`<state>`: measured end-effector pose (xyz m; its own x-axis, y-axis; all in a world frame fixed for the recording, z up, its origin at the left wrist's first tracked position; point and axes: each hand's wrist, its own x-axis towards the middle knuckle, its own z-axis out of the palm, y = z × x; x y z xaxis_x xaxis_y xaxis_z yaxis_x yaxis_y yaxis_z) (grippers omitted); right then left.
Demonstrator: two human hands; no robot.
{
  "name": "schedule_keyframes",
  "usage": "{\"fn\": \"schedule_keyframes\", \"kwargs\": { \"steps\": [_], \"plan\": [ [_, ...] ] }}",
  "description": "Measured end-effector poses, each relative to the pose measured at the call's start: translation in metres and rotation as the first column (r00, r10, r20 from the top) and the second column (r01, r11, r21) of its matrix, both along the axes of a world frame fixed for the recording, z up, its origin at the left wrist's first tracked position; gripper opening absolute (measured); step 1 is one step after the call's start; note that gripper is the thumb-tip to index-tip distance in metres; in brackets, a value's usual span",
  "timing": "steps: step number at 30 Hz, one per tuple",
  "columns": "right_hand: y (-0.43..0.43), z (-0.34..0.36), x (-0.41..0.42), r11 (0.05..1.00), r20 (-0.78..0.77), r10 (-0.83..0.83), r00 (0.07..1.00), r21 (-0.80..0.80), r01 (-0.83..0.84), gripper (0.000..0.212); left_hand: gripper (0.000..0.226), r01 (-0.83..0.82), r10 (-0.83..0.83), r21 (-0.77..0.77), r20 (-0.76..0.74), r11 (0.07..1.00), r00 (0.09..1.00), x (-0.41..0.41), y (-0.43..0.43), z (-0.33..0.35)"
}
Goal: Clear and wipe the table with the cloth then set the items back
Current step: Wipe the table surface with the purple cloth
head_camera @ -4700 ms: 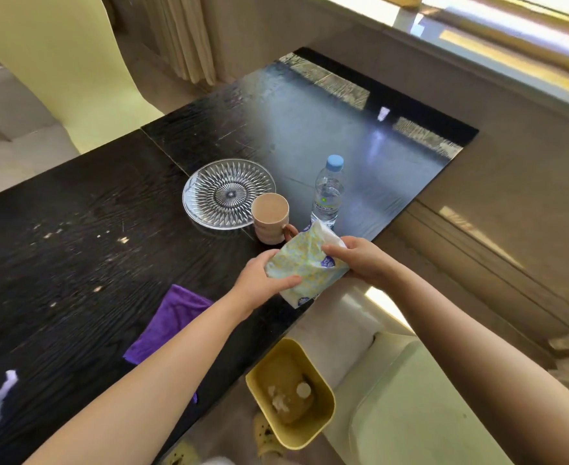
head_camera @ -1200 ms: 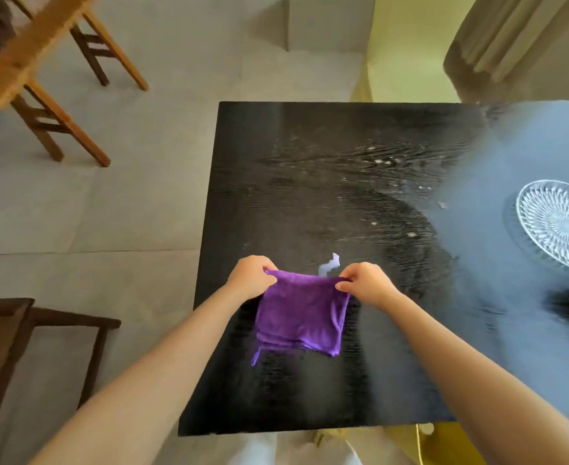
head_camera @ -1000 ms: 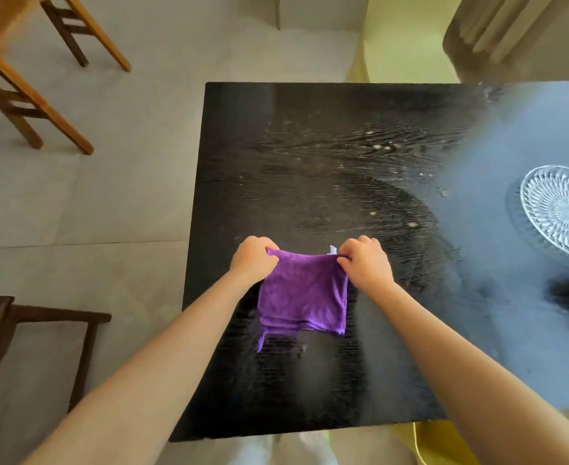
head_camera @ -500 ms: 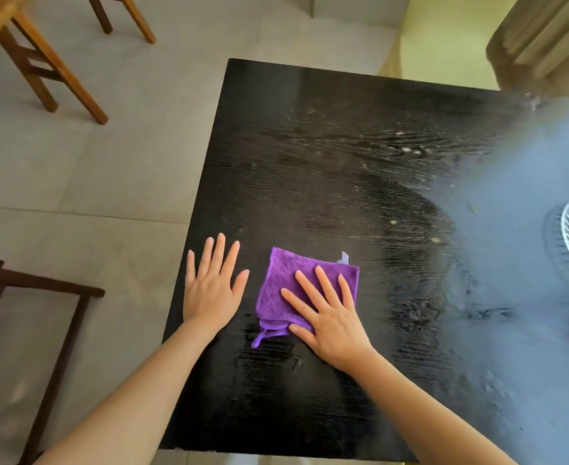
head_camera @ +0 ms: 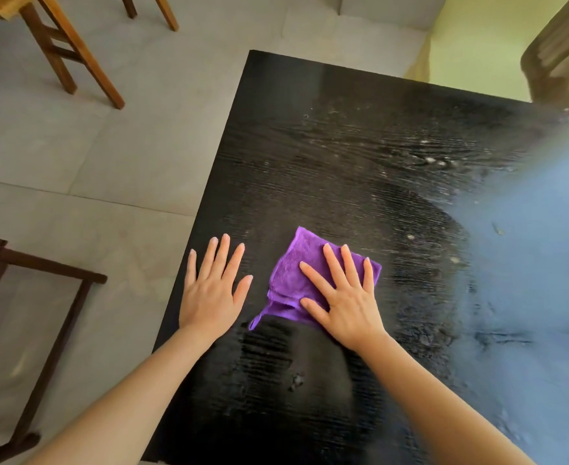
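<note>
Off the table's left edge you see grey floor tiles. Light wooden chair legs stand beyond its far left corner, a dark wooden frame nearer you. A yellow-green chair and a beige curtain lie past the far edge.

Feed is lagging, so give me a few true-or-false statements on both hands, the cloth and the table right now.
1. The right hand lies flat on the purple cloth. True.
2. The left hand grips the cloth. False: it rests open on the bare table beside it.
3. The cloth is bunched in a fist. False: it lies folded flat.
4. Pale specks dot the tabletop beyond the cloth. True.
</note>
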<state>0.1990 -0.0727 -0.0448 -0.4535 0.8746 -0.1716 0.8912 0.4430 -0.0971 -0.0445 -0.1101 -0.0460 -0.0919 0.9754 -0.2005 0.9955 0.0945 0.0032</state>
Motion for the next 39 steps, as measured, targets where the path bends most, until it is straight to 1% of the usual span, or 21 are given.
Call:
{"fn": "schedule_keyframes", "kwargs": {
  "steps": [5,8,14,19,24,27,29,32,35,39],
  "plan": [
    [0.067,0.000,-0.026,0.994,-0.041,-0.106,0.993,-0.016,0.106,0.062,0.066,0.009,-0.009,0.024,-0.002,1.000,1.000,0.000,-0.001,-0.002],
    [0.113,-0.001,-0.051,0.987,-0.047,-0.163,0.986,-0.019,0.162,0.056,0.066,0.009,-0.009,0.038,-0.006,0.999,1.000,0.000,-0.001,-0.003],
    [0.197,-0.006,-0.097,0.985,-0.101,-0.174,0.980,-0.006,0.174,0.051,0.063,0.022,-0.022,0.077,-0.001,0.997,1.000,-0.001,-0.001,-0.007],
    [0.221,-0.008,-0.110,0.984,-0.120,-0.178,0.977,-0.012,0.178,0.051,0.063,0.029,-0.028,0.088,-0.016,0.996,0.999,-0.001,-0.001,-0.008],
    [0.197,-0.003,-0.106,0.997,-0.152,-0.076,0.986,0.019,0.079,0.050,0.067,0.020,-0.015,0.097,-0.049,0.995,0.999,-0.001,0.001,-0.009],
    [0.168,-0.002,-0.100,0.999,-0.181,-0.002,0.983,0.031,0.008,0.049,0.065,-0.025,0.025,0.115,0.001,0.993,1.000,0.001,-0.013,-0.009],
    [0.144,0.000,-0.095,0.999,-0.191,0.045,0.981,0.013,-0.043,0.048,0.064,-0.069,0.068,0.140,0.008,0.988,0.998,0.008,-0.040,-0.009],
    [0.100,0.003,-0.086,0.993,-0.178,0.113,0.978,0.004,-0.114,0.048,0.064,-0.124,0.125,0.119,0.001,0.985,0.992,0.021,-0.093,-0.007],
    [0.050,0.006,-0.073,0.984,-0.161,0.174,0.971,-0.001,-0.176,0.048,0.064,-0.150,0.151,0.102,0.005,0.983,0.989,0.035,-0.137,-0.004],
    [-0.010,0.008,-0.057,0.975,-0.152,0.214,0.965,-0.021,-0.220,0.049,0.067,-0.167,0.169,0.060,-0.028,0.984,0.985,0.045,-0.170,-0.003]
  ]
}}
